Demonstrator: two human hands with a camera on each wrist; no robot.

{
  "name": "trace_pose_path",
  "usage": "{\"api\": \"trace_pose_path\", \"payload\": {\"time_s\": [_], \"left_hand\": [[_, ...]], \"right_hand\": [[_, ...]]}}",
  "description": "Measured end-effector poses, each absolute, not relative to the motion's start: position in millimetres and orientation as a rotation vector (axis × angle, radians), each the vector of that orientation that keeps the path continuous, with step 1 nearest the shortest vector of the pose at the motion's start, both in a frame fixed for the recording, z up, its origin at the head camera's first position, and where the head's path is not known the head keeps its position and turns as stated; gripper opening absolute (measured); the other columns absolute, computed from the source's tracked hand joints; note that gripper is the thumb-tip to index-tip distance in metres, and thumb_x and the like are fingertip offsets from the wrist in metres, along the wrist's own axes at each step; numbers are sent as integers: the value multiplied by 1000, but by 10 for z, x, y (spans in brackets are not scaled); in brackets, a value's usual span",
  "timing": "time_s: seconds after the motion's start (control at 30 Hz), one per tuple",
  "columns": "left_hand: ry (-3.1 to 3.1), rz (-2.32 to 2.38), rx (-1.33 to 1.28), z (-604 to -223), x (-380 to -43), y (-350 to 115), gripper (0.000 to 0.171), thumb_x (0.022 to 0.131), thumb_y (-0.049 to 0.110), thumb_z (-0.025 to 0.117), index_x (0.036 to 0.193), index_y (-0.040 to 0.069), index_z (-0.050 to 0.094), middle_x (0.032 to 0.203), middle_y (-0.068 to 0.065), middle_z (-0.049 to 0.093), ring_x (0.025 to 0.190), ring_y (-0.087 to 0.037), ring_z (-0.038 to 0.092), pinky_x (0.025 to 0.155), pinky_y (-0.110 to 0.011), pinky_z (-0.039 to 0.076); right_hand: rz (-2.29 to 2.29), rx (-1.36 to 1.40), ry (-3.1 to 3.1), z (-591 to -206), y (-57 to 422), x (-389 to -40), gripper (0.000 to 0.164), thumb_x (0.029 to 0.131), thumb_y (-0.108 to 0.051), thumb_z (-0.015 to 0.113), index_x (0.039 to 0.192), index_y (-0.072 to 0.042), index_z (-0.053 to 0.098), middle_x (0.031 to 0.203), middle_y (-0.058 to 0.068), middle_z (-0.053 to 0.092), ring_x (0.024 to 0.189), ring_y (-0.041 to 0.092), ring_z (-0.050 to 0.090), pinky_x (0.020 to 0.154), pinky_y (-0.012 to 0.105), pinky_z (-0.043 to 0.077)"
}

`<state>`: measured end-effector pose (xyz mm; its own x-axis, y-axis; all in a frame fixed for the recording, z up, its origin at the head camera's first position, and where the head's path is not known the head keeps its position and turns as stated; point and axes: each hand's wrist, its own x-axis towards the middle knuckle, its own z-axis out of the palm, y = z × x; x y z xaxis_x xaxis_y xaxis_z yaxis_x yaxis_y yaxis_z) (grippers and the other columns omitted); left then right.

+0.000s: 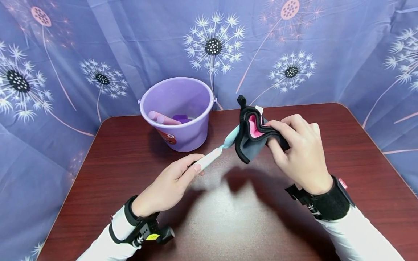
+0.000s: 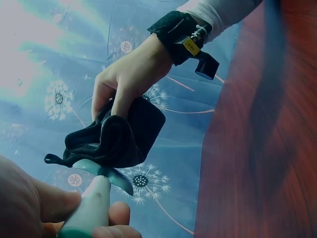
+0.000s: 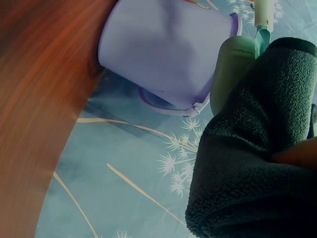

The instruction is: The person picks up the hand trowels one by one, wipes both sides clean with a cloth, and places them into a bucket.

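Note:
My left hand [image 1: 171,183] grips the white handle of a small hand trowel [image 1: 209,159], which points up and to the right. Its pale teal blade [image 3: 235,67] touches the folded cloth [image 1: 251,145], and part of the blade is hidden behind it. That cloth is grey and fuzzy with black edging, a pink inner side and a black loop at one corner. Fingers and thumb of my right hand [image 1: 300,152] pinch it at its right end, above the table. In the left wrist view the trowel blade [image 2: 121,181] lies against the cloth's lower edge.
A purple bucket [image 1: 199,134] stands at the back left of the dark red wooden table [image 1: 121,156]. Inside it are pink rod-like pieces [image 1: 166,119] and a darker purple item [image 1: 181,118]. Behind the table hangs a blue dandelion-print curtain [image 1: 156,43].

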<state>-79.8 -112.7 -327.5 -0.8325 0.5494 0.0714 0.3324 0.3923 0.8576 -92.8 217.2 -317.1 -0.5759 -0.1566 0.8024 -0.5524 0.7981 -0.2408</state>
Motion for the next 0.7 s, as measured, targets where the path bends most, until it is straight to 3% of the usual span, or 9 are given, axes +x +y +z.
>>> {"api": "trace_pose_path", "payload": {"time_s": [0.4, 0.7], "left_hand": [[2328, 1516, 761, -3294, -819, -1119, 19, 115, 22, 48, 121, 20, 65, 69, 3, 47, 59, -11, 41, 54, -28, 36], [2274, 1560, 763, -3338, -847, -1112, 21, 115, 21, 47, 122, 15, 66, 71, -4, 49, 60, -14, 43, 55, -28, 37]], "right_hand": [[715, 372, -2240, -3197, 2194, -909, 28, 88, -8, 67, 112, -5, 80, 95, 10, 62, 79, 24, 56, 71, 42, 28], [722, 356, -2307, -3198, 2173, -888, 28, 88, -8, 65, 112, -5, 79, 94, 7, 61, 78, 18, 53, 71, 40, 28]]}}
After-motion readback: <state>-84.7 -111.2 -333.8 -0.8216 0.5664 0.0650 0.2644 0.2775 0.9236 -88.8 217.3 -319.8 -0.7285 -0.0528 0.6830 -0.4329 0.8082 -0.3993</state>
